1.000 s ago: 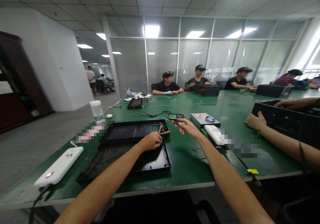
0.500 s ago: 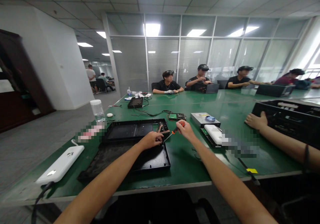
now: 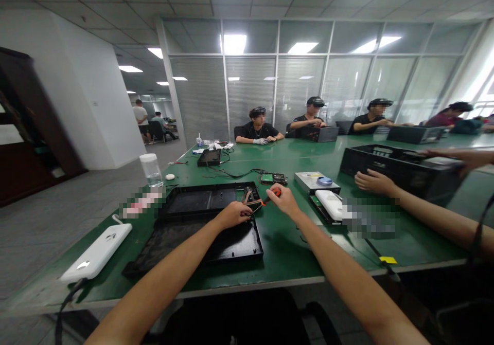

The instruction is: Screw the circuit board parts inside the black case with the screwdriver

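Observation:
My right hand [image 3: 284,201] is wrapped round the red-orange handle of a screwdriver [image 3: 264,202], whose shaft slants down to the left. At the tip, the fingers of my left hand [image 3: 235,215] are pinched together; whatever is between them is too small to make out. Beneath my left hand lies a flat black plastic casing [image 3: 241,242], opened into two shallow halves. Several coloured wires [image 3: 249,197] sit in the right corner of its far half [image 3: 189,203], close to the screwdriver.
To the right are a silver drive [image 3: 309,181] bearing a blue roll, and a white power bank [image 3: 329,204]. A green circuit board [image 3: 273,179] lies behind. Left are a second power bank [image 3: 98,252] and a clear jar [image 3: 151,170]. A neighbour's hands hold a black computer case [image 3: 401,175].
The neighbour's black case has moved left and turned, with a second hand now on it. My screwdriver has tilted slightly and its handle has shifted a little left; my left hand stays put.

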`<move>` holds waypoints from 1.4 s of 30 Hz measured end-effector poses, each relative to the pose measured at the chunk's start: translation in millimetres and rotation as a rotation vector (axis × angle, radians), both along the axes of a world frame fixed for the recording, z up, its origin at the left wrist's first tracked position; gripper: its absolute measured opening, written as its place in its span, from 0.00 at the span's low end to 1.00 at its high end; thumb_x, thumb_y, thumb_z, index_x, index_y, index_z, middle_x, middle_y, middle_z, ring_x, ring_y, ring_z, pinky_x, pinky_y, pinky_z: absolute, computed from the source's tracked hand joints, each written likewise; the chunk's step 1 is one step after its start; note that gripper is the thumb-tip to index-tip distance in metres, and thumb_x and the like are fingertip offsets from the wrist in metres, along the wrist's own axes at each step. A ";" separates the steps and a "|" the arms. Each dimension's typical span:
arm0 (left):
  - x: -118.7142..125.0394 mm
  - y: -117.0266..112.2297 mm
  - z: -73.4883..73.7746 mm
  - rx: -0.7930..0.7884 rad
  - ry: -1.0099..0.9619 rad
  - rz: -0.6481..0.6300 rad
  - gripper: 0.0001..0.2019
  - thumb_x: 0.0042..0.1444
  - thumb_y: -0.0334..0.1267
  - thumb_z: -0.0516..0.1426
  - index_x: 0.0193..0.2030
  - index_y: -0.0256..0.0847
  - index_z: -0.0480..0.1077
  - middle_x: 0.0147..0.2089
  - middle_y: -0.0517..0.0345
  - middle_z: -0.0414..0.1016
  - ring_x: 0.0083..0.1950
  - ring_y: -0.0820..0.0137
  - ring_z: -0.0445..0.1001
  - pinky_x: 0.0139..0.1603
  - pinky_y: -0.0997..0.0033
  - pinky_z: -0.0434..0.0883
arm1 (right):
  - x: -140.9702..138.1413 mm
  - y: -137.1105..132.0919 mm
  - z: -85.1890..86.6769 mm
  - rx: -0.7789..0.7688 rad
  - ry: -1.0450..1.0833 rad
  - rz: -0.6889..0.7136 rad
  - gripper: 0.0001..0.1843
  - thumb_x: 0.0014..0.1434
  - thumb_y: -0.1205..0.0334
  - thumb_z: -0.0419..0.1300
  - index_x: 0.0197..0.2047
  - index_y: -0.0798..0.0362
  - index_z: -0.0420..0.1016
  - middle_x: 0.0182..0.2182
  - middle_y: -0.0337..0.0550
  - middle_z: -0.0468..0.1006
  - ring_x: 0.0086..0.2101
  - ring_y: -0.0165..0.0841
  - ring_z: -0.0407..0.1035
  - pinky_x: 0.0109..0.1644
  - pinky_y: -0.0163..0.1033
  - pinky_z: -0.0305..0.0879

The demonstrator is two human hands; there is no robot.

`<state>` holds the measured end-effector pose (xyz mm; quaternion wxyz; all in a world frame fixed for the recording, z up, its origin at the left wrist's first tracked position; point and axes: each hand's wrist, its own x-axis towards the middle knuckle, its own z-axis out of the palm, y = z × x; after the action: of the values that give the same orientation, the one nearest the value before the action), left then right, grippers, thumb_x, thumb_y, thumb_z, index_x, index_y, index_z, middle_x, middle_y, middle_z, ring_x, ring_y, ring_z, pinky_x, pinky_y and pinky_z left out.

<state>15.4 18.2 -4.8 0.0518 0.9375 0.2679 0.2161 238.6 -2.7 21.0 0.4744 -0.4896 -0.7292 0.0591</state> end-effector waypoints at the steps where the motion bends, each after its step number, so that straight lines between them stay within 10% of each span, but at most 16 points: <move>1: 0.1 0.0 -0.4 0.001 -0.010 0.004 0.10 0.48 0.32 0.57 0.39 0.38 0.71 0.33 0.59 0.74 0.35 0.74 0.70 0.39 0.79 0.63 | -2.6 -2.9 6.1 0.014 -0.070 -0.023 0.18 0.54 0.47 0.48 0.27 0.54 0.66 0.18 0.38 0.67 0.21 0.28 0.60 0.28 0.32 0.54; 13: 3.1 4.5 -6.6 -0.015 -0.018 0.039 0.10 0.47 0.33 0.58 0.39 0.38 0.70 0.32 0.59 0.73 0.33 0.74 0.70 0.37 0.78 0.64 | -28.8 -6.3 95.6 -0.004 -0.980 0.061 0.29 0.60 0.44 0.38 0.35 0.57 0.71 0.30 0.52 0.75 0.33 0.35 0.69 0.34 0.34 0.54; 36: -0.2 0.4 -4.4 -0.034 -0.059 0.004 0.11 0.47 0.32 0.58 0.39 0.37 0.68 0.32 0.60 0.73 0.31 0.75 0.69 0.35 0.78 0.64 | -31.4 -14.6 95.1 -0.127 -0.871 0.274 0.22 0.54 0.45 0.50 0.42 0.54 0.67 0.28 0.45 0.74 0.27 0.33 0.67 0.30 0.33 0.54; 42: -1.2 -1.7 -1.8 -0.021 -0.040 -0.016 0.09 0.47 0.32 0.57 0.37 0.37 0.68 0.32 0.59 0.73 0.31 0.75 0.69 0.35 0.78 0.63 | -36.8 -17.5 95.6 -0.118 -0.874 0.149 0.24 0.53 0.42 0.48 0.37 0.54 0.69 0.27 0.47 0.74 0.28 0.35 0.67 0.30 0.34 0.53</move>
<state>14.2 16.5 -6.6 0.0689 0.9344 0.2616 0.2317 201.8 -20.3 116.6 0.0875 -0.4410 -0.8899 -0.0776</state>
